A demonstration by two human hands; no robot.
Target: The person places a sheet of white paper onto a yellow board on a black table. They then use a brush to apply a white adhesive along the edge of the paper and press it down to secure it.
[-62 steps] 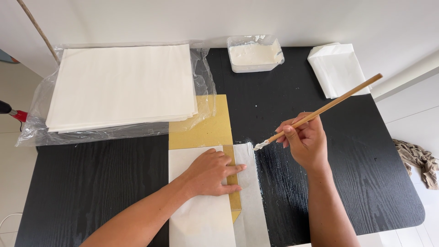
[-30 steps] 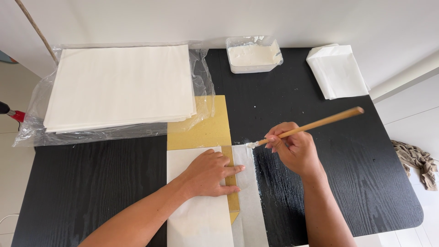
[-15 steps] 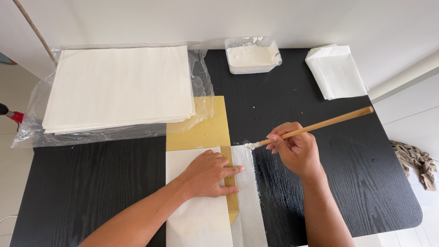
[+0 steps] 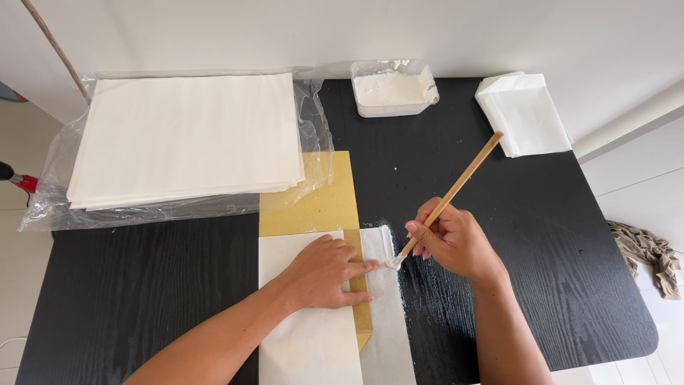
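Observation:
My left hand [image 4: 324, 274] lies flat, fingers together, pressing a white paper sheet [image 4: 303, 342] onto a yellow-brown card [image 4: 317, 203]. A narrow white paper strip [image 4: 385, 314] runs along the card's right edge. My right hand [image 4: 456, 242] grips a long wooden brush [image 4: 456, 189] whose white bristle tip touches the strip just right of my left fingertips. The brush handle slants up and to the right.
A thick stack of white sheets [image 4: 185, 135] rests on clear plastic wrap at the back left of the black table [image 4: 541, 235]. A plastic tub of white paste [image 4: 394, 88] stands at the back centre, with folded white papers [image 4: 524, 114] to its right. Wet paste smears the table beside the strip.
My right hand has swung the brush from nearly level to steeper and brought its tip down the strip towards my left fingertips. My left hand has stayed put.

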